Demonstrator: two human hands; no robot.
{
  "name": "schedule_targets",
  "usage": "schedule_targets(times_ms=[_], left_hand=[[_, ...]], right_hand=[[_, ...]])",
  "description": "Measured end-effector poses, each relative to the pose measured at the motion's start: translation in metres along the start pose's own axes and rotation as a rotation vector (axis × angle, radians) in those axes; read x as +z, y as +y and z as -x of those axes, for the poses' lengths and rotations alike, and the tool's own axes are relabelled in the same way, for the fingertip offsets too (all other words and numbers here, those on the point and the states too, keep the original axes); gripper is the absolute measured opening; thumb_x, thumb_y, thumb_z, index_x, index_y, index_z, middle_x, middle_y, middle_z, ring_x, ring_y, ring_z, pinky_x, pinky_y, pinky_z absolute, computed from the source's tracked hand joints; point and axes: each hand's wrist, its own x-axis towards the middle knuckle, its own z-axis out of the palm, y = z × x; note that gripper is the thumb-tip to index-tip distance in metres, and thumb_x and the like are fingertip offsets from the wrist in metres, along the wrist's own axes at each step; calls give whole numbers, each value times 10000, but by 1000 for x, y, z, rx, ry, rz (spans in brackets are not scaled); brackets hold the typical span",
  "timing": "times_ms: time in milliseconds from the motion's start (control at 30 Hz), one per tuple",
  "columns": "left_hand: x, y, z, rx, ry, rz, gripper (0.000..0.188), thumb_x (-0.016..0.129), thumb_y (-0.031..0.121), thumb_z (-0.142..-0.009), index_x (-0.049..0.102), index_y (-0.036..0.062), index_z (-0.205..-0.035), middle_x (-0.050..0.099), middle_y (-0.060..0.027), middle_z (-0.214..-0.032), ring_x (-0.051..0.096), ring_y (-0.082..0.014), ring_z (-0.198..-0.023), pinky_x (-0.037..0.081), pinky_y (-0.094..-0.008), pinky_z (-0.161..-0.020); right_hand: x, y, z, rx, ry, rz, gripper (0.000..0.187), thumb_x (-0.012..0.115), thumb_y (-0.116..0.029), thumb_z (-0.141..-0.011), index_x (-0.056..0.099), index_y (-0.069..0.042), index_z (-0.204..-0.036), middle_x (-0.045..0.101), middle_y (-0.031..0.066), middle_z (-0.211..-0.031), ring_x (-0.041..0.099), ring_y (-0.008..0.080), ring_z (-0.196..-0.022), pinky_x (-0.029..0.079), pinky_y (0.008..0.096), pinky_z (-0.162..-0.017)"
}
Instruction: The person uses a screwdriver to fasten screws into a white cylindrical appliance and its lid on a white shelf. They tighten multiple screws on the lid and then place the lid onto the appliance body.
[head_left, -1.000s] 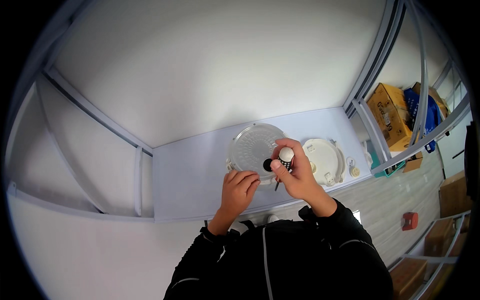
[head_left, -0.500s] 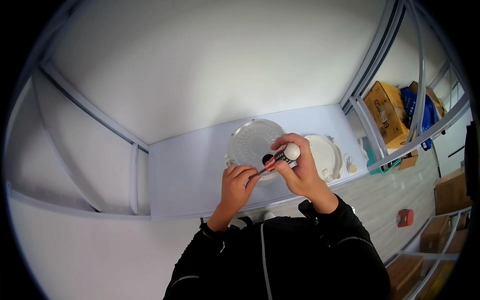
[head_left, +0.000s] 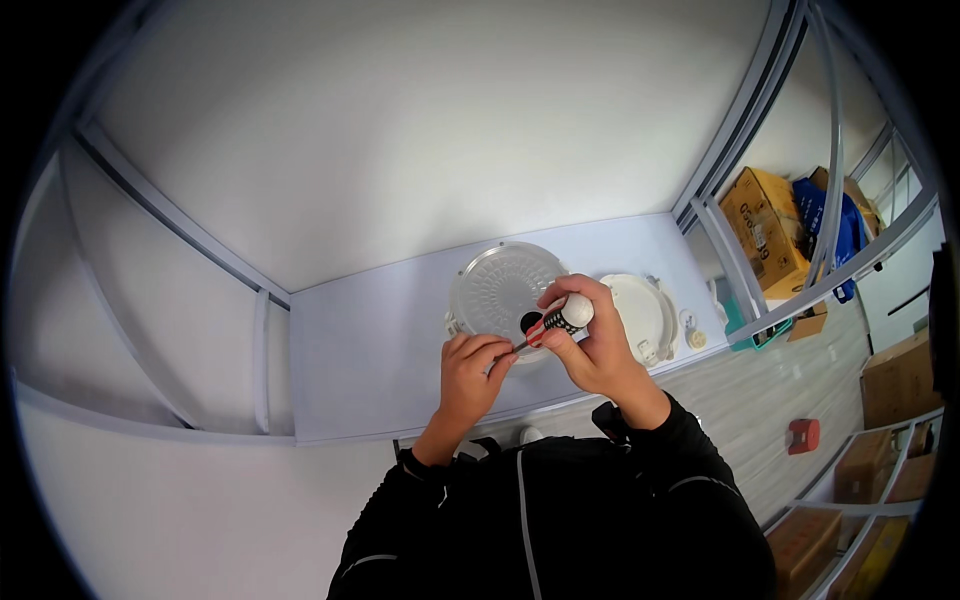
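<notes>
A screwdriver (head_left: 561,319) with a red, black and white handle lies slantwise in my right hand (head_left: 602,352), its fingers closed round the grip. My left hand (head_left: 468,376) pinches near the tip end of the shaft; whether a small screw is also between those fingers I cannot tell. Both hands are over the near part of a round silver-grey plate (head_left: 497,285) with a ring pattern of small marks and a dark round spot near its front. To the right of it lies a round white shell (head_left: 640,308), partly behind my right hand.
A small cream-coloured round part (head_left: 696,340) lies at the right end of the pale table (head_left: 370,350). Grey frame posts (head_left: 735,245) rise beyond that end. Further right are a yellow carton (head_left: 762,230), a teal bin (head_left: 760,335) and a red stool (head_left: 803,435) on the floor.
The whole view has shifted slightly. My hands keep their hold on the screwdriver, whose handle appears to have turned a little in my right hand.
</notes>
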Motion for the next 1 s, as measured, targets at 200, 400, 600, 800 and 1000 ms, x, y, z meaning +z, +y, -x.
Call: schedule_targets(times_ms=[200,400,600,800,1000], left_hand=[[0,1,0,-1,-5,-6,151,872,146,-848,802,109,-976,784,14,-1052,649,-239,-931,447,-393,-855],[0,1,3,-11,-2,-23,140,858,149,-860,800,114,-983,778,22,-1048,646,-233,-941,445,-391,-868],[0,0,4,2,0,-54,129,851,182,-874,804,125,-980,771,40,-1054,642,-216,-958,444,-385,-873],[4,0,6,-6,5,-44,156,866,187,-864,807,116,-990,772,37,-1057,643,-217,-965,447,-386,-875],[3,2,7,-34,15,-31,188,885,174,-834,809,109,-994,772,18,-1054,645,-234,-955,450,-395,-882]], right_hand=[[-6,-3,-3,-53,-89,57,588,831,-185,-960,501,-40,-1424,709,149,-1141,732,265,-938,574,378,-846],[-12,-24,-23,-159,-167,228,674,870,-277,-915,531,-48,-1450,688,138,-1064,712,308,-896,562,380,-787],[-12,-44,-27,-58,-247,648,777,908,-341,-867,542,-42,-1484,689,154,-1099,683,309,-875,557,356,-765],[0,-56,-39,-191,-164,454,709,820,-196,-904,541,-70,-1544,662,144,-1088,645,314,-872,547,394,-697],[-8,-54,-40,-96,-311,562,699,756,-179,-949,492,-70,-1587,667,162,-1121,654,355,-961,559,400,-742]])
